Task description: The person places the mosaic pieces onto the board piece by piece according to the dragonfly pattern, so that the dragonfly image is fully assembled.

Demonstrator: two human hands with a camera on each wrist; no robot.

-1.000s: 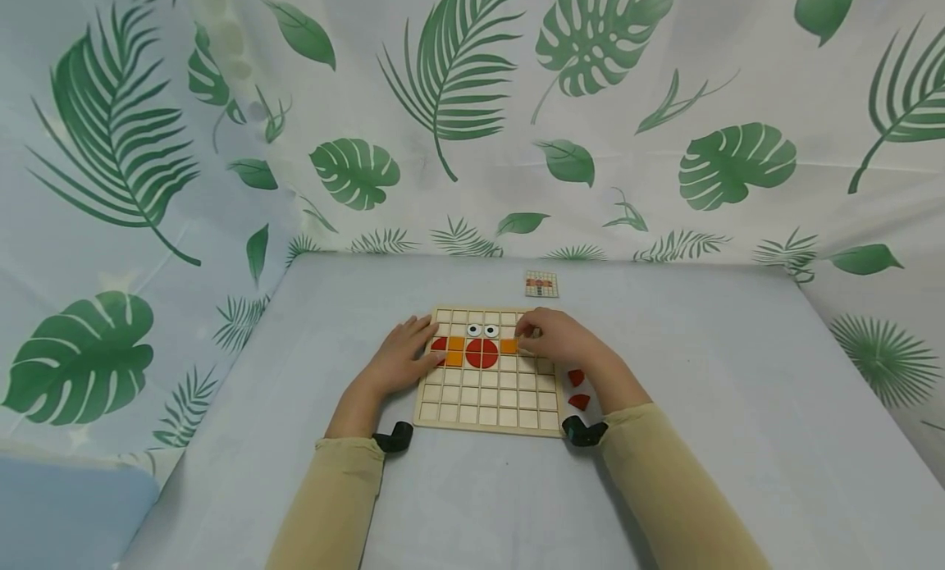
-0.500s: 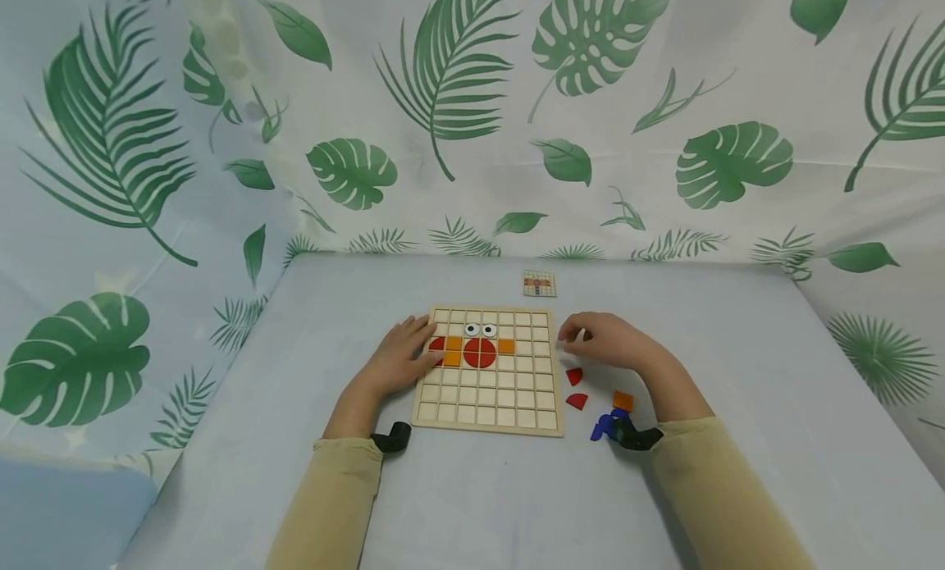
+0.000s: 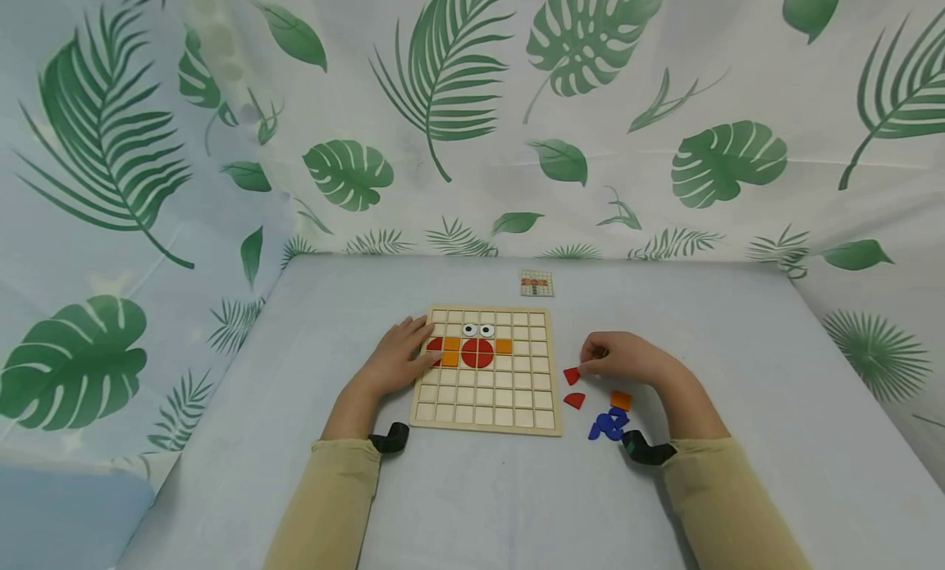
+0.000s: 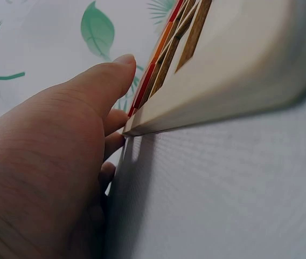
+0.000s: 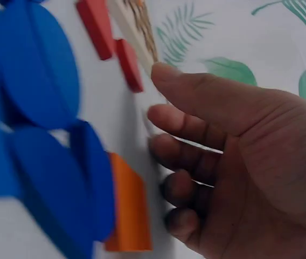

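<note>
A wooden grid board (image 3: 483,394) lies flat on the table. My left hand (image 3: 394,357) rests at its left edge, fingers extended, thumb over the rim near a red piece (image 3: 435,343). In the left wrist view the left hand (image 4: 61,140) touches the board's side (image 4: 223,91). Beyond the board's right side, my right hand (image 3: 627,357) reaches down with loosely bent fingers. Its fingertips are close to a red quarter-circle piece (image 3: 572,376). The right wrist view shows the right hand (image 5: 239,145) with nothing between thumb and fingers and the red piece (image 5: 129,65) just beyond them.
On the board sit orange squares (image 3: 504,346), a red circle (image 3: 477,353) and two eye pieces (image 3: 469,330). Another red quarter piece (image 3: 574,400), an orange square (image 3: 620,401) and several blue pieces (image 3: 609,423) lie to the right. A small pattern card (image 3: 536,283) lies behind.
My right hand has left the orange square on the board's right and moved right and down toward the red quarter pieces, uncovering the loose pieces. The left hand stays put.
</note>
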